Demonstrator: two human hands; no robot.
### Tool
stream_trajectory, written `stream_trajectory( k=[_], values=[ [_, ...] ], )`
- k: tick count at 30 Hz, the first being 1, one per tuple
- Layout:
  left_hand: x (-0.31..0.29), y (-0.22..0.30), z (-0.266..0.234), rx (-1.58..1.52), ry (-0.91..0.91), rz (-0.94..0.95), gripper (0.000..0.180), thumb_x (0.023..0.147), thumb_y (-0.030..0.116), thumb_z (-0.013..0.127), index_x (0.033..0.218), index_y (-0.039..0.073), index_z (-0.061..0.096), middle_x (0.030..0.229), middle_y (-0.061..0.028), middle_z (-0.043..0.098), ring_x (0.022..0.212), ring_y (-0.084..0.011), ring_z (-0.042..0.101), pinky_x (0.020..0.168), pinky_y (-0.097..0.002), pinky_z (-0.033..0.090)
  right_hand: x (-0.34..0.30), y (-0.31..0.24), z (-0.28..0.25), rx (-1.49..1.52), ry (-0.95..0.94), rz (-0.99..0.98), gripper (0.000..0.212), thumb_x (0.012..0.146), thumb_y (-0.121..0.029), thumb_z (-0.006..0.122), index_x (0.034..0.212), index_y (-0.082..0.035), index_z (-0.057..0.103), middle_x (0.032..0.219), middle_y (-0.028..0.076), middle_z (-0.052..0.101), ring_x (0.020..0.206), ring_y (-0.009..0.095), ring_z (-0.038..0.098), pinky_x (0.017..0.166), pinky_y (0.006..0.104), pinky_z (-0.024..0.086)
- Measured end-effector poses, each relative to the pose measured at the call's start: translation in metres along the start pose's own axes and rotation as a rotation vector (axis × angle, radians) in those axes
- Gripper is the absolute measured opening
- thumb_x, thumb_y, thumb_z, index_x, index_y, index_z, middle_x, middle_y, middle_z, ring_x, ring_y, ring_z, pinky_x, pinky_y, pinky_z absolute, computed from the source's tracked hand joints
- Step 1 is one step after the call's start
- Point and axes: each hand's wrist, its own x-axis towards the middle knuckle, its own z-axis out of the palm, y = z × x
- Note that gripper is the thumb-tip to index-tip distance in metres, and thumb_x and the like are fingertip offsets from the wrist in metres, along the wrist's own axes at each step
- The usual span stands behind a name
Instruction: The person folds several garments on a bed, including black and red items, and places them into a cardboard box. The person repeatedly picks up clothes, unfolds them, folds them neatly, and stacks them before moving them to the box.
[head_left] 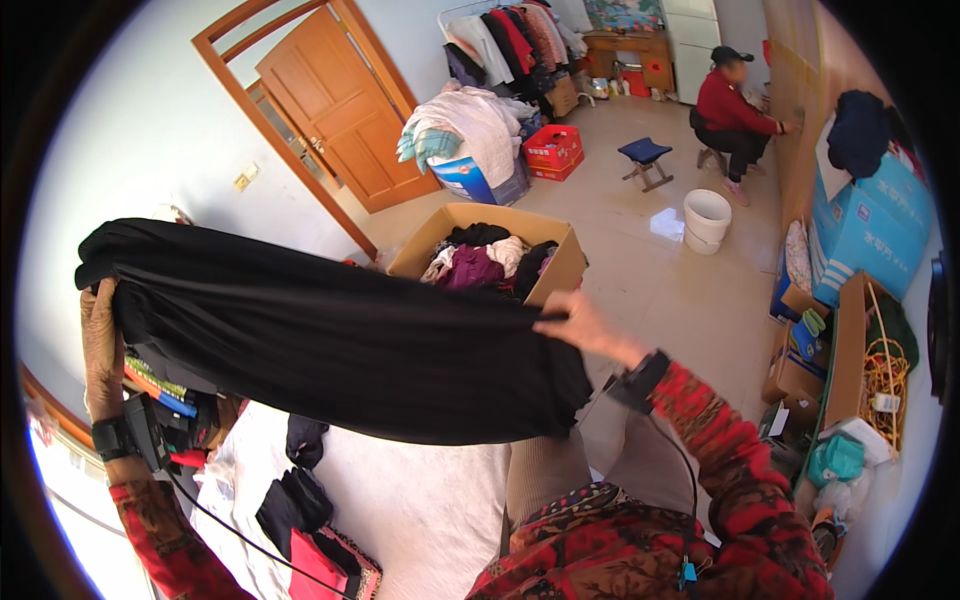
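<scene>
A long black garment is stretched sideways between my hands, above the bed's white cover. I cannot tell whether it is trousers or a skirt. My left hand grips its bunched left end, raised at the far left. At the right end, my right hand pinches the upper edge between thumb and fingers; the hand is slightly blurred. Just beyond the cloth stands an open cardboard box holding a heap of clothes in black, purple and cream. Dark folded clothes and a red piece lie on the bed below.
A white bucket, a blue folding stool and a red crate stand on the floor ahead. Another person sits at the back right. Boxes line the right wall. Cables run from both my wrists.
</scene>
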Motion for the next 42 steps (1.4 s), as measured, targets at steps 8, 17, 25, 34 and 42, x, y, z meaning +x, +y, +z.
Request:
stream_trajectory(
  k=[8,17,25,34,42],
  values=[
    [-0.023,-0.042,-0.053,0.265,0.229,-0.071,0.056,0.088,0.044,0.066,0.125,0.004,0.059,0.113,-0.007,0.063,0.103,-0.0117,0.057,0.093,-0.0243,0.042,0.075,-0.072,-0.102,0.078,0.162,-0.06,0.02,0.077,-0.007,0.075,0.096,0.001,0.071,0.094,0.004,0.069,0.09,0.011,0.061,0.085,0.027,0.047],
    [-0.051,-0.068,-0.105,0.303,0.318,-0.037,0.036,0.092,0.032,0.063,0.113,0.003,0.06,0.101,-0.0047,0.061,0.093,-0.0118,0.057,0.088,-0.0253,0.043,0.127,-0.15,-0.106,0.127,0.052,-0.173,0.019,0.086,-0.013,0.069,0.102,-0.001,0.068,0.091,0.0,0.066,0.083,0.006,0.06,0.08,0.0211,0.048],
    [-0.081,-0.134,-0.169,0.161,0.277,-0.145,0.036,0.095,0.024,0.058,0.126,0.004,0.055,0.114,-0.0035,0.063,0.101,-0.0134,0.06,0.089,-0.0264,0.046,0.142,-0.177,-0.076,-0.076,-0.72,-0.077,0.046,0.078,-0.037,0.076,0.094,0.006,0.066,0.075,-0.002,0.057,0.075,0.007,0.053,0.071,0.0252,0.045],
    [-0.114,-0.212,-0.206,0.413,0.556,-0.275,0.031,0.094,0.022,0.056,0.116,0.001,0.059,0.104,-0.0052,0.065,0.091,-0.0153,0.059,0.085,-0.0305,0.045,0.259,-0.123,0.055,-0.399,-0.53,-0.351,0.039,0.082,-0.02,0.072,0.068,0.001,0.042,0.063,-0.001,0.031,0.064,0.007,0.035,0.058,0.0328,0.034],
    [-0.151,-0.145,-0.296,0.201,0.672,-0.157,0.049,0.095,0.031,0.059,0.129,-0.002,0.05,0.124,-0.0108,0.057,0.114,-0.0181,0.054,0.099,-0.031,0.039,0.32,-0.146,0.098,-0.178,-0.108,-0.524,0.023,0.082,-0.014,0.068,0.099,0.001,0.066,0.08,0.016,0.067,0.078,0.022,0.066,0.075,0.0327,0.049]
  ],
)
